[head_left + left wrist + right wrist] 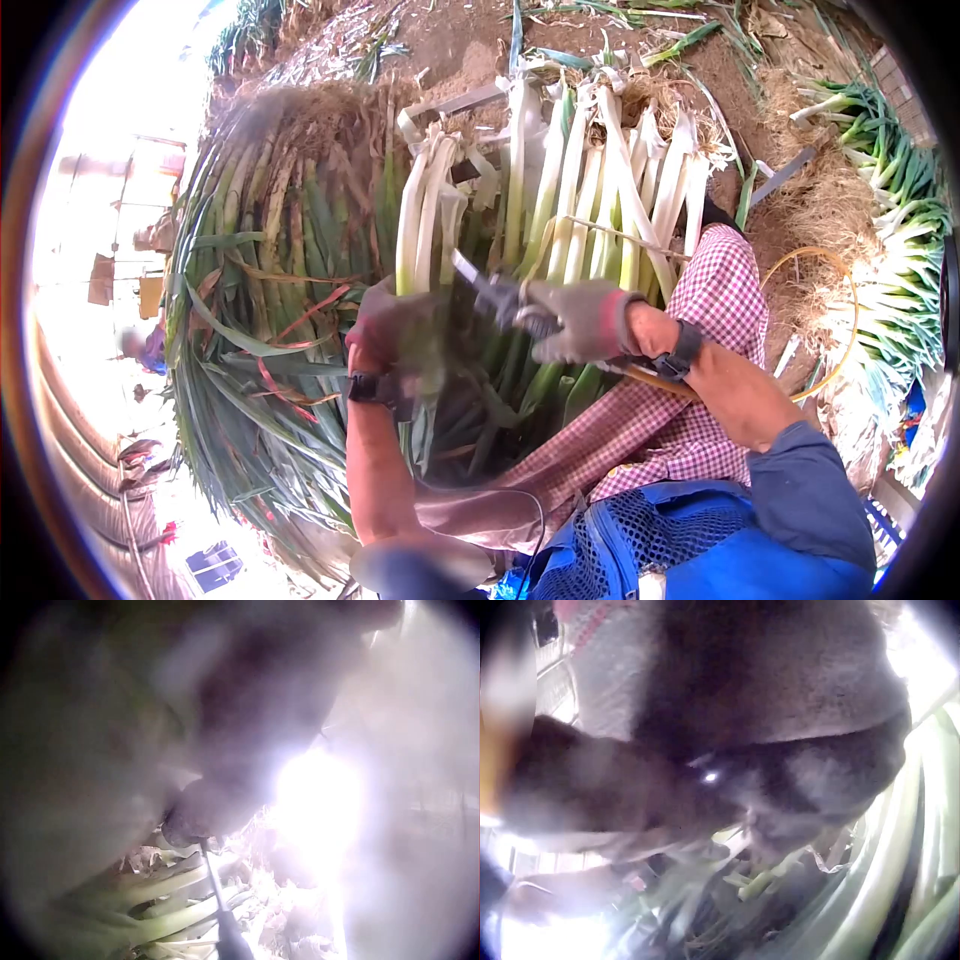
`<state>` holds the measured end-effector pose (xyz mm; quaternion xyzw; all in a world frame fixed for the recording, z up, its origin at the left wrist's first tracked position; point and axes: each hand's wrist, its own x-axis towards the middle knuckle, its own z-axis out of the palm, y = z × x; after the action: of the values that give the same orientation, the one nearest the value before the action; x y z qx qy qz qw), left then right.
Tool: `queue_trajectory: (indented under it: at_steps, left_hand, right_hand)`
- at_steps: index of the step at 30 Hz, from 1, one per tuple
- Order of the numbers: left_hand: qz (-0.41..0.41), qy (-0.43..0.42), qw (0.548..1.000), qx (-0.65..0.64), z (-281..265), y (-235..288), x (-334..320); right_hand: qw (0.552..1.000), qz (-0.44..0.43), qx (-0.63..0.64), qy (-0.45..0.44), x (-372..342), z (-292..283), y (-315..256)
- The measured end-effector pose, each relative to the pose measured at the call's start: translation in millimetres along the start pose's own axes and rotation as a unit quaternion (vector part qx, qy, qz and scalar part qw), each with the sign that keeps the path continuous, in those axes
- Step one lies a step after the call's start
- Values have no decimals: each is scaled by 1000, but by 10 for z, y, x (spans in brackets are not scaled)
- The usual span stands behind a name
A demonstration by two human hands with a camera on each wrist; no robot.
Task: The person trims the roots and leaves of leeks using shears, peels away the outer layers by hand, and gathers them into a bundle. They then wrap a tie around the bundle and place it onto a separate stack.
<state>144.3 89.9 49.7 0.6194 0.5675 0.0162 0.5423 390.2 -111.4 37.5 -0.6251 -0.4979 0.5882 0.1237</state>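
In the head view my gloved left hand (385, 325) grips leeks by their green part, and their white stalks (420, 215) point up past the fingers. Just to its right, my gloved right hand (585, 322) holds a dark tool (515, 306) whose pale metal tip (464, 267) points toward those stalks. Blurred dark glove (262, 697) fills much of the left wrist view, with a thin metal rod (214, 881) below it beside pale stalks (172, 921). The right wrist view shows the curled glove (780, 697) close up; green leaves (682, 889) lie under it.
A big pile of untrimmed leeks (270, 200) lies left. Peeled white leeks (590, 200) are ahead of the checkered trouser leg (715, 290). A yellow hose (855, 300) loops at right, beside rows of leeks (900, 230) on brown soil (440, 45).
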Motion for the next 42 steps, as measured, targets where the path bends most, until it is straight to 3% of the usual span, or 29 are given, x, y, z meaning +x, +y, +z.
queue_trajectory:
  at_steps: [1, 6, 11, 14, 16, 17, 18, 19, 21, 23, 24, 26, 30, 31, 33, 34, 37, 42]
  left_hand:
    - [3, -12, 999, -51, 7, 11, -53]
    - [18, -4, 1000, 7, -62, 243, -488]
    - [46, 17, 998, 45, -256, 498, -1109]
    - [95, 21, 995, -5, -541, 370, -1333]
    - [119, 30, 992, -23, -638, 364, -1586]
    - [151, 37, 987, -36, -659, 387, -1738]
    - [182, 45, 981, -49, -675, 413, -1918]
    - [138, 67, 986, -64, -626, 514, -2205]
    - [169, 89, 981, -43, -820, 332, -2400]
    - [208, 128, 969, -28, -857, 205, -2684]
    - [211, 137, 967, -30, -895, 144, -2849]
    - [196, 98, 975, -35, -990, 5, -3181]
    - [169, 124, 978, -9, -768, -145, -3750]
    - [160, 118, 978, -68, -649, -161, -3829]
    - [138, 106, 983, -52, -629, -341, -3868]
    - [118, 89, 988, -33, -629, -451, -3835]
    - [136, 66, 987, -59, -477, -768, -3655]
    - [159, 85, 979, -99, 7, -764, -3144]
  right_hand:
    - [991, -107, -72, 15, -27, 46, -10]
    - [987, -41, -123, 96, -188, -49, -41]
    - [939, -83, -32, 333, -1209, -476, 440]
    - [915, 15, -78, 396, -1898, -631, 1051]
    - [904, 186, -211, 321, -2150, -742, 1335]
    - [904, 179, -213, 324, -2181, -738, 1337]
    - [909, 115, -176, 360, -2217, -736, 1313]
    - [908, 50, -137, 393, -2243, -716, 1258]
    - [903, -111, -73, 408, -1989, -597, 904]
    - [916, -208, -58, 338, -1790, -586, 182]
    - [894, -311, -26, 322, -1553, -592, -37]
    - [886, -355, 42, 296, -1271, -562, -662]
    - [812, -539, 101, 200, -787, -323, -1643]
    - [871, -477, 63, 100, -904, -240, -1827]
    - [885, -456, 97, 13, -977, 50, -1942]
    - [848, -502, 168, 27, -931, 228, -1899]
    - [809, -579, 27, 100, -716, 468, -1751]
    - [813, -574, 7, 98, -278, 721, -1687]
